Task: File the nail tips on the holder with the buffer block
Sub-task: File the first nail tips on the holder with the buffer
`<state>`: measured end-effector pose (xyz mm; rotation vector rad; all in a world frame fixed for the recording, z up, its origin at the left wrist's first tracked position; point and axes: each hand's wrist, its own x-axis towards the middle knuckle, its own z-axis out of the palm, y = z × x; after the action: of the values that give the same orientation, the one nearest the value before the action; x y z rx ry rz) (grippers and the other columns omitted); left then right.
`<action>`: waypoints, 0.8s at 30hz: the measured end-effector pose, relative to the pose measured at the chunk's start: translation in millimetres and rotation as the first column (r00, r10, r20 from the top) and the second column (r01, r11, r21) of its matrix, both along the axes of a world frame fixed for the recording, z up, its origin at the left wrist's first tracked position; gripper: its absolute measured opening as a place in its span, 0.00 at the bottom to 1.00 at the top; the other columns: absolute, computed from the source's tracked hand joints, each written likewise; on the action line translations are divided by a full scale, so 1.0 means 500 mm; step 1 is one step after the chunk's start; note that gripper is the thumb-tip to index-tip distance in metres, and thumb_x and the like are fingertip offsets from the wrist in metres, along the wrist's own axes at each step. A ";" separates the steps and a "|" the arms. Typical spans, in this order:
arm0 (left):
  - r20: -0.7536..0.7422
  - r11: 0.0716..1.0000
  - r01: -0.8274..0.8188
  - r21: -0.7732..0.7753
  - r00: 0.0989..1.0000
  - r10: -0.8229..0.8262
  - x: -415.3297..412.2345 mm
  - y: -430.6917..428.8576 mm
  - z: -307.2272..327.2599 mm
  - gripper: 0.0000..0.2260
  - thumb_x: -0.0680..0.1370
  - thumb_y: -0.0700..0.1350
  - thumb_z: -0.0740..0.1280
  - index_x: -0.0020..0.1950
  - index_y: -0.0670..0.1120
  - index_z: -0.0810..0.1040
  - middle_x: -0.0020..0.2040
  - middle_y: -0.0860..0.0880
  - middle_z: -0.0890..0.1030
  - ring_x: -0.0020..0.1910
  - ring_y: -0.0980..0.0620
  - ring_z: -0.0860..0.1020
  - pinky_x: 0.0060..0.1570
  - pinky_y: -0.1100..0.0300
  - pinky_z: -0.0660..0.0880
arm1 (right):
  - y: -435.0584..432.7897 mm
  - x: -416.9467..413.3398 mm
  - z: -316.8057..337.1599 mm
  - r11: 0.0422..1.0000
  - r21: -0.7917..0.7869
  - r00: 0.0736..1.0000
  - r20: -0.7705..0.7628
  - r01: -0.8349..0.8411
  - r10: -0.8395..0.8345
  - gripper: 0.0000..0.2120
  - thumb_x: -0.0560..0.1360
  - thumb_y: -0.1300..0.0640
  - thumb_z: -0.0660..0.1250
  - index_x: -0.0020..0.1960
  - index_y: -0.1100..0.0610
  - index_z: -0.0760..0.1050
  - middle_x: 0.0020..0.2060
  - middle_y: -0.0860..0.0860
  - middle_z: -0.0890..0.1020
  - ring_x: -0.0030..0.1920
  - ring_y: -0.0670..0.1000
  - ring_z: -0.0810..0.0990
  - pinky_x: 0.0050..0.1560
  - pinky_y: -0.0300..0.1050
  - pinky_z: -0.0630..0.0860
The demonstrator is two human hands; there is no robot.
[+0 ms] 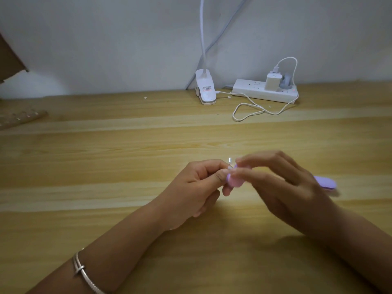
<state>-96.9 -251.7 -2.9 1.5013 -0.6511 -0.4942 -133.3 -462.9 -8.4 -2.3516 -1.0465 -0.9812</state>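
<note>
Silver bracelet (81,269) rings my left wrist. My left hand (195,187) has its fingers curled, thumb and forefinger pinching a small clear nail tip (230,160) whose shiny end pokes up just above the fingertips; I cannot make out the holder. My right hand (282,183) grips the lilac buffer block (234,180), one end touching the left fingertips, the other jutting out past the right little finger. Well beyond the fingers on the wooden table (106,166) sit a clip lamp (205,90) and a power strip (254,90).

Light wooden table (106,166), white clip lamp (205,90) by the wall (106,39), power strip (250,90) beside it, charger (272,81) plugged in, white cable (250,111) looping across the tabletop
</note>
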 end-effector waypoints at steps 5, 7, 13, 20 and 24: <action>-0.025 1.000 -0.008 0.007 1.000 0.008 0.002 0.000 -0.001 0.12 0.84 0.43 0.58 0.45 0.44 0.77 0.36 0.49 0.74 0.19 0.57 0.61 0.18 0.67 0.57 | -0.014 0.008 0.001 0.990 0.112 0.996 -0.037 0.087 -0.084 0.11 0.75 0.73 0.69 0.55 0.65 0.82 0.51 0.59 0.83 0.52 0.60 0.84 0.55 0.52 0.78; -0.022 1.000 -0.006 0.013 1.000 0.006 0.000 -0.001 -0.001 0.12 0.84 0.43 0.57 0.46 0.44 0.77 0.33 0.53 0.75 0.18 0.58 0.62 0.18 0.67 0.56 | 0.003 -0.002 -0.006 0.994 0.107 0.999 -0.051 -0.002 0.008 0.11 0.76 0.72 0.68 0.56 0.64 0.82 0.52 0.59 0.82 0.54 0.57 0.83 0.56 0.49 0.78; -0.072 1.000 0.001 -0.010 0.997 -0.002 0.002 0.002 0.002 0.12 0.84 0.42 0.57 0.45 0.43 0.77 0.35 0.49 0.73 0.19 0.58 0.61 0.18 0.68 0.57 | -0.011 0.009 0.000 0.994 0.096 0.998 -0.032 0.051 -0.048 0.09 0.76 0.72 0.68 0.52 0.65 0.83 0.50 0.59 0.83 0.51 0.58 0.83 0.53 0.53 0.78; -0.176 0.985 0.136 -0.102 0.972 -0.153 -0.002 0.003 0.010 0.11 0.82 0.46 0.59 0.44 0.46 0.78 0.35 0.51 0.74 0.19 0.60 0.62 0.18 0.70 0.58 | 0.007 -0.005 -0.005 0.992 0.110 0.998 0.017 -0.065 0.064 0.12 0.75 0.74 0.68 0.55 0.62 0.80 0.52 0.58 0.81 0.55 0.55 0.81 0.58 0.47 0.76; -0.221 0.984 0.136 -0.116 0.962 -0.159 0.001 0.005 0.013 0.11 0.82 0.46 0.59 0.43 0.47 0.77 0.35 0.50 0.73 0.18 0.61 0.61 0.18 0.71 0.58 | -0.012 0.008 0.002 0.992 0.127 0.999 0.027 0.022 -0.026 0.08 0.75 0.72 0.68 0.51 0.64 0.82 0.51 0.58 0.82 0.53 0.56 0.82 0.55 0.51 0.77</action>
<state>-96.3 -249.3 3.3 1.2840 -0.5992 -0.7282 -129.3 -469.1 -7.5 -2.2586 -0.9392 -1.0604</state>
